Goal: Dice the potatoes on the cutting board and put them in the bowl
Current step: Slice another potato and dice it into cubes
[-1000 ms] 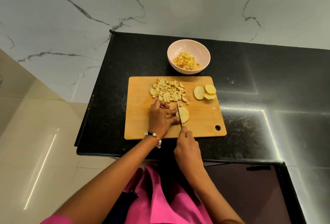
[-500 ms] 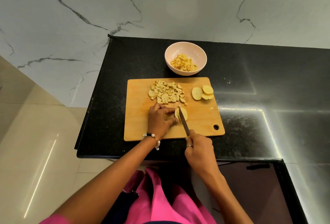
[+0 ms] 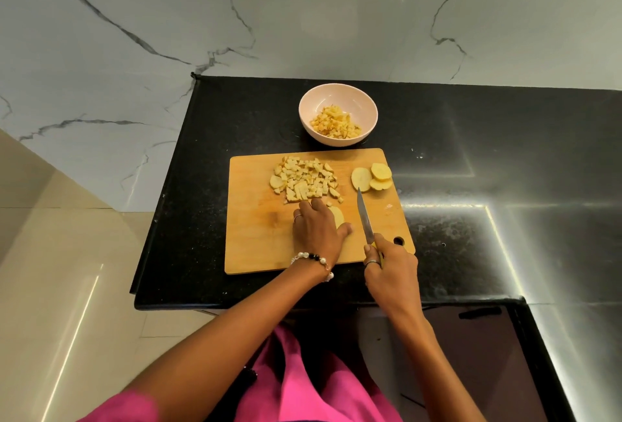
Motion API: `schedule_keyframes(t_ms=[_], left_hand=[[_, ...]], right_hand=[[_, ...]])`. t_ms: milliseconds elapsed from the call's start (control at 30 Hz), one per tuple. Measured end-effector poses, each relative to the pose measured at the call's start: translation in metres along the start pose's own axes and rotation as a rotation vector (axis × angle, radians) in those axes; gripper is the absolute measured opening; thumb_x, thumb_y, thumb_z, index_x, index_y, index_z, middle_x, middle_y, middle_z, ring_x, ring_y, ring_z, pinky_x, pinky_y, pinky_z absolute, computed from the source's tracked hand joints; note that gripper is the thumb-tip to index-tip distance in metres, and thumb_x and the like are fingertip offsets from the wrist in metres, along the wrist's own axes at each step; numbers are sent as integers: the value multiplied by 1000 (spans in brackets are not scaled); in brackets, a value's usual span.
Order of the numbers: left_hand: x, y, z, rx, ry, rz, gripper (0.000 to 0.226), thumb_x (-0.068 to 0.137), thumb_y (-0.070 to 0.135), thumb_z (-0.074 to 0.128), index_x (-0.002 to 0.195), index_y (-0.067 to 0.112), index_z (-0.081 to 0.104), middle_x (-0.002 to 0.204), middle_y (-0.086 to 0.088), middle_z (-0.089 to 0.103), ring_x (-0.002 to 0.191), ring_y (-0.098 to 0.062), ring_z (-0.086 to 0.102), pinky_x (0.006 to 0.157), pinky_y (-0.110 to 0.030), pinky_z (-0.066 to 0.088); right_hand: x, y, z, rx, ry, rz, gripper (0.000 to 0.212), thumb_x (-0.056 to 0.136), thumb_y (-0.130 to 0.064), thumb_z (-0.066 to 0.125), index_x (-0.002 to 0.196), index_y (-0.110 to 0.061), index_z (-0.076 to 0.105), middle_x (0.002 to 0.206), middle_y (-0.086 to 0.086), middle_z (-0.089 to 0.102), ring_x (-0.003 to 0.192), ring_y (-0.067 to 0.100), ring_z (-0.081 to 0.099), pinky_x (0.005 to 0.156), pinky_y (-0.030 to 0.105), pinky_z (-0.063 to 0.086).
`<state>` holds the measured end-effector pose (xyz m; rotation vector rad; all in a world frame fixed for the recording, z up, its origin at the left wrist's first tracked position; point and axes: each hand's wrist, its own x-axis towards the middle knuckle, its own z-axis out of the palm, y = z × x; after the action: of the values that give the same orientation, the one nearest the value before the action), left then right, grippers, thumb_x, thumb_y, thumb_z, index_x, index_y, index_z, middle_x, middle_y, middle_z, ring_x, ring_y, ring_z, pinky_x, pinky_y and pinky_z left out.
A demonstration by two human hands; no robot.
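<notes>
A wooden cutting board [image 3: 255,239] lies on the black counter. My left hand [image 3: 318,228] covers a potato slice [image 3: 337,216] at the board's middle, fingers and thumb curled over it. My right hand [image 3: 390,268] grips a knife [image 3: 364,216] by its handle; the blade points away, just right of the slice and apart from it. A heap of diced potato [image 3: 303,179] sits at the board's far side. Three round potato slices [image 3: 372,177] lie at its far right. A pale pink bowl [image 3: 338,98] behind the board holds more diced potato [image 3: 335,123].
The black counter [image 3: 471,159] ends at a drop on the left and near sides, with tiled floor [image 3: 50,287] below. A marble wall [image 3: 303,17] rises behind the bowl. A dark glass panel [image 3: 478,354] sits at the near right.
The knife has come off the potato slice and swung to the right. My left hand has shifted over the slice, covering most of it.
</notes>
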<state>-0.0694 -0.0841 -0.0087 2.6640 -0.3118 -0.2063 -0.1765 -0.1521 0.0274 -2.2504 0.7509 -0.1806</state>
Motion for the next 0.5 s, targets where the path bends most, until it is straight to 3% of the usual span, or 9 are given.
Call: schedule_keyframes(t_ms=[133, 300, 500], left_hand=[[10, -13, -9, -51, -77, 82, 55, 79, 37, 69, 124, 13, 49, 124, -11, 43, 114, -27, 43, 94, -32, 38], [30, -42, -33, -45, -245, 274, 55, 76, 24, 72, 128, 26, 54, 113, 2, 46, 112, -20, 40, 93, -24, 33], [18, -47, -31, -23, -120, 243, 69, 75, 31, 74, 136, 18, 46, 112, -5, 46, 109, -21, 42, 91, -27, 37]], right_hand=[[-1, 6, 4, 10, -34, -1, 34, 97, -16, 50, 129, -6, 56, 68, -3, 56, 59, 11, 52, 52, 25, 38], [-1, 10, 8, -91, -88, -68, 40, 98, -20, 46, 135, -6, 48, 90, 7, 61, 78, 21, 57, 62, 31, 39], [-5, 7, 21, -359, -160, -93, 44, 99, -20, 37, 142, -15, 35, 108, 7, 53, 93, 33, 56, 64, 35, 37]])
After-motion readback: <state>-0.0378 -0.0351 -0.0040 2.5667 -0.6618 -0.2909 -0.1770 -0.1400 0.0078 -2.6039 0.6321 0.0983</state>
